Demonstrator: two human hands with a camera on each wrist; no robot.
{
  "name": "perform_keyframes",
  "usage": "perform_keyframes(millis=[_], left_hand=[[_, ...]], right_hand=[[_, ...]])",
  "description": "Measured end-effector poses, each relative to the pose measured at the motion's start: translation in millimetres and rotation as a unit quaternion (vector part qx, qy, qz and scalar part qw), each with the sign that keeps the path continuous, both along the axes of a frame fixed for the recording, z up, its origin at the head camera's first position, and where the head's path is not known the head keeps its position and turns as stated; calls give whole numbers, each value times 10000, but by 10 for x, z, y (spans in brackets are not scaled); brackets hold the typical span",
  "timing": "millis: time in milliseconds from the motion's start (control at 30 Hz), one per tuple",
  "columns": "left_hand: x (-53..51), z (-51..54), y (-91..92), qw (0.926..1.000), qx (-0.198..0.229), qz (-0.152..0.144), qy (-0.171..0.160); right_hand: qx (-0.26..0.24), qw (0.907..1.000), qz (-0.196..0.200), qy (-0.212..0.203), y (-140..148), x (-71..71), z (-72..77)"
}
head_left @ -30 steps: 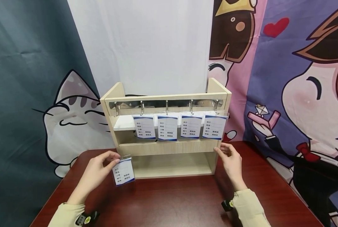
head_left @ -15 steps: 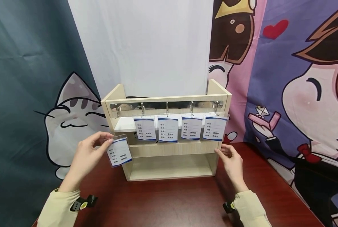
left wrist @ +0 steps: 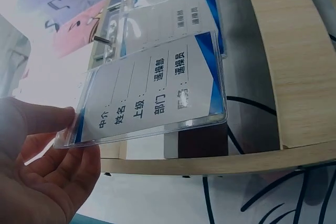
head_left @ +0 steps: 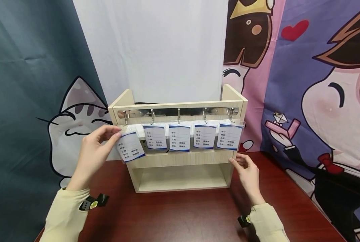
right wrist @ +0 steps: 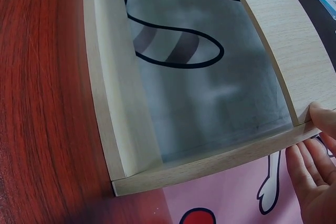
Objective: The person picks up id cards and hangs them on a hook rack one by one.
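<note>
My left hand point(head_left: 93, 151) pinches the upper left corner of a name badge point(head_left: 130, 147) in a clear plastic holder. The badge tilts, its top edge close to the tip of the leftmost metal hook point(head_left: 125, 117); whether the hook passes through its slot I cannot tell. In the left wrist view the thumb lies on the front of the badge point(left wrist: 152, 90), with the fingers behind. Several like badges point(head_left: 179, 137) hang from the other hooks. My right hand point(head_left: 248, 173) grips the right side panel of the wooden shelf point(right wrist: 231, 161), thumb on the front, fingers along the outer side.
The light wooden shelf point(head_left: 180, 160) stands on a dark red table point(head_left: 180, 215), its lower compartment open to the front. A metal hook rail point(head_left: 165, 111) runs across its upper front. Printed cloth point(head_left: 177, 50) hangs behind and on both sides.
My left hand has lifted the badge from low beside the shelf's left side, up and slightly right to the leftmost hook. The right hand has stayed on the side panel.
</note>
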State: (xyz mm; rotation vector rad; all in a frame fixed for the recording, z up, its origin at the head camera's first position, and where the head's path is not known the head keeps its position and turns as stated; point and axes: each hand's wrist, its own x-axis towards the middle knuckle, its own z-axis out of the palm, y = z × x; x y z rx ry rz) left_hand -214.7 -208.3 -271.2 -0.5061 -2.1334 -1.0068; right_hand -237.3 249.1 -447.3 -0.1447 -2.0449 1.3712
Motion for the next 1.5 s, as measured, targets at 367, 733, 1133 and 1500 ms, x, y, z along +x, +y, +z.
perform_keyframes(millis=[367,733,1133,1500], left_hand=[[-70,99,35,9998,140,-1,104],[-123,122,43,9995,294,67,8],[-143,133,43,9984,387,45,-418],[-151,158,46,9958,463,-108,-779]], right_hand=[[-37,10000,-3,-54,4,-7,-1],[-16,10000,-27,-13,16,-14,-22],[-31,10000,-24,-32,-2,-11,-29],[-16,9999,-70,-75,10,-17,-40]])
